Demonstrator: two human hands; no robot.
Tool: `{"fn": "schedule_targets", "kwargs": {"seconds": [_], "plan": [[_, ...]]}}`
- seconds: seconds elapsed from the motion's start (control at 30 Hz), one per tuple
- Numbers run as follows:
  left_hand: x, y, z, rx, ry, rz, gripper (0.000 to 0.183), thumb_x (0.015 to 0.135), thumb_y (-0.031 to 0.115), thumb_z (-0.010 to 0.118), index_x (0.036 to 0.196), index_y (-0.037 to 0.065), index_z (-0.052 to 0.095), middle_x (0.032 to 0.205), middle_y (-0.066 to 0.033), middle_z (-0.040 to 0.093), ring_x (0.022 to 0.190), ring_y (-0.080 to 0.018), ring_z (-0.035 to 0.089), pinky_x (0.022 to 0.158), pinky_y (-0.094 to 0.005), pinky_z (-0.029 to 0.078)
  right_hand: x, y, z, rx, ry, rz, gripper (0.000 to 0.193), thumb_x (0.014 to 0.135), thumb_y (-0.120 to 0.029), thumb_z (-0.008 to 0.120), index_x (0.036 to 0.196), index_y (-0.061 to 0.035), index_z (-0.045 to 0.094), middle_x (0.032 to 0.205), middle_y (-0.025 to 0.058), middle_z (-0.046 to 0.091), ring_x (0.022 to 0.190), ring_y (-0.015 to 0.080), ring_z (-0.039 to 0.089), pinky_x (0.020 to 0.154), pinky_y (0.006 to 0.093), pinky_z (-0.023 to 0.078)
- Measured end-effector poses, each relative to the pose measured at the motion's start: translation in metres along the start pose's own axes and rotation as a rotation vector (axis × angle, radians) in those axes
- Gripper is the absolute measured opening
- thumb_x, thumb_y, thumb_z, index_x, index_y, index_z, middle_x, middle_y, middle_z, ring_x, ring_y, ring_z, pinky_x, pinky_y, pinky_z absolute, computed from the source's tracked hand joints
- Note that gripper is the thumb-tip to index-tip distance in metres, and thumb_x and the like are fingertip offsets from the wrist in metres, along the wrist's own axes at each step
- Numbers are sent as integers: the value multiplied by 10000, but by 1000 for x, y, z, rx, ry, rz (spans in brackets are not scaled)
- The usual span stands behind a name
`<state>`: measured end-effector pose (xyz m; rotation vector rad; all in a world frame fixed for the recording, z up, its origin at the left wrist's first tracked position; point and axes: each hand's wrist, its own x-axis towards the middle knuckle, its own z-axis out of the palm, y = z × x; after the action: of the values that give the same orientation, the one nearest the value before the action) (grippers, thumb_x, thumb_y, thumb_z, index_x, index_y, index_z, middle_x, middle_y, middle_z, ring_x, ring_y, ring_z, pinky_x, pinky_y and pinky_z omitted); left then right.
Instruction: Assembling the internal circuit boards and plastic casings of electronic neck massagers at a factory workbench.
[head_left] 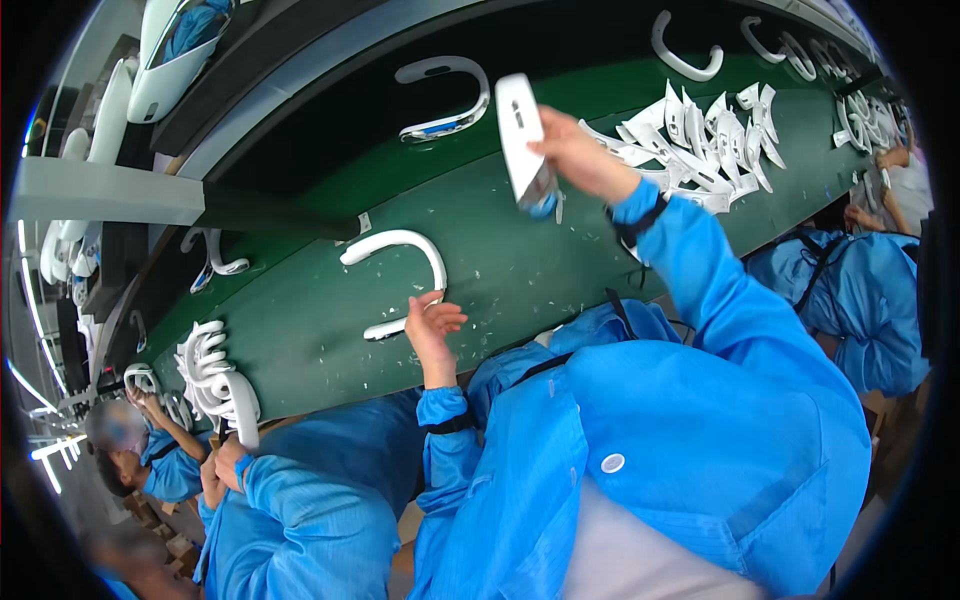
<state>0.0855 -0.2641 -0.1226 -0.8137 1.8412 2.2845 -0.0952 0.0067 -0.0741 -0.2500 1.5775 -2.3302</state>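
Note:
My right hand (587, 160) is raised over the far side of the green worktable (520, 260). Its fingers and thumb grip a white plastic part (519, 135) with a small dark slot near the top and a bluish lower end; the part is seen nearly edge-on. On the table to the left lies a C-shaped white plastic piece (428, 252), its opening facing left. Beside its lower arm is my left hand (434, 328), open with fingers apart; whether it touches the piece I cannot tell.
A dark belt along the far side carries C-shaped pieces (478, 100). White parts (700, 145) are heaped on the right, and curved pieces (215, 380) are stacked on the left. A grey post (120, 190) juts in from the left. Co-workers in blue sleeves (310, 510) sit on both sides.

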Motion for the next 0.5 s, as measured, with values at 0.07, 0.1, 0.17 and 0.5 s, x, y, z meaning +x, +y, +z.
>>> {"fn": "schedule_targets", "kwargs": {"seconds": [0.07,0.1,0.17,0.5], "plan": [[1,0,-12,36,81,-20,496,931,432,315,1012,-7,531,709,-144,612,562,-208,595,487,-270,421,42,-19,-35,-320,112,79,397,820,-31,552,1203,3,453,1053,82,580,933,151,558,801,283,443],[1,-2,-16,37,89,-19,496,931,432,315,1012,-7,531,709,-144,612,562,-208,595,487,-270,421,63,-20,-54,-515,190,42,404,809,-37,575,1195,3,459,993,84,589,863,157,568,727,275,459],[4,-7,-25,79,191,-5,438,924,393,359,969,7,559,714,-123,618,632,-188,599,511,-277,424,92,-28,-75,-687,255,38,432,777,-110,601,1178,-2,485,970,113,609,806,183,576,665,307,466],[40,-33,-42,1251,294,152,302,823,299,539,1035,91,596,1148,-144,522,1142,-293,410,933,-469,296,80,77,-206,-1359,399,352,441,727,-168,549,1165,-125,566,1162,182,557,1108,368,493,968,447,363]]}}
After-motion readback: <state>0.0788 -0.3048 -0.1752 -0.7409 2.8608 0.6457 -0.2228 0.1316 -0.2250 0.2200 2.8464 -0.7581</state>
